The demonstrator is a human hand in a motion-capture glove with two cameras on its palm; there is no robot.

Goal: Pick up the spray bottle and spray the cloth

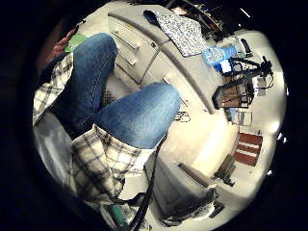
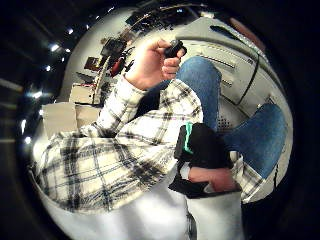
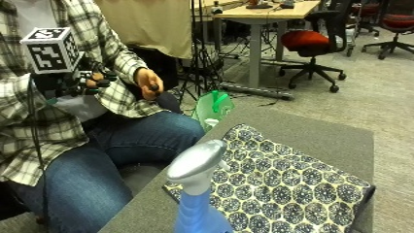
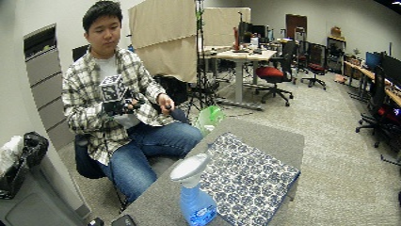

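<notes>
The translucent blue plastic spray bottle with a grey trigger head (image 3: 196,194) stands upright at the near edge of the grey desk (image 3: 310,136). Just behind it the navy-and-white patterned cloth (image 3: 284,187) lies flat on the desk. Farther back I sit in a plaid shirt and jeans, my black-gloved right hand (image 3: 91,81) raised at my chest, well apart from the bottle, fingers loosely curled around nothing. My bare left hand (image 3: 148,82) pinches a small black object (image 3: 154,88).

Grey table (image 3: 310,133) at 5 o'clock. Green bag (image 3: 212,108) just beside its far edge, 12 o'clock. Red office chair (image 3: 309,41) and wooden desk (image 3: 262,12) at 1 o'clock, well apart. Beige screen (image 4: 166,35) behind. Black bin (image 4: 22,155) at 8 o'clock.
</notes>
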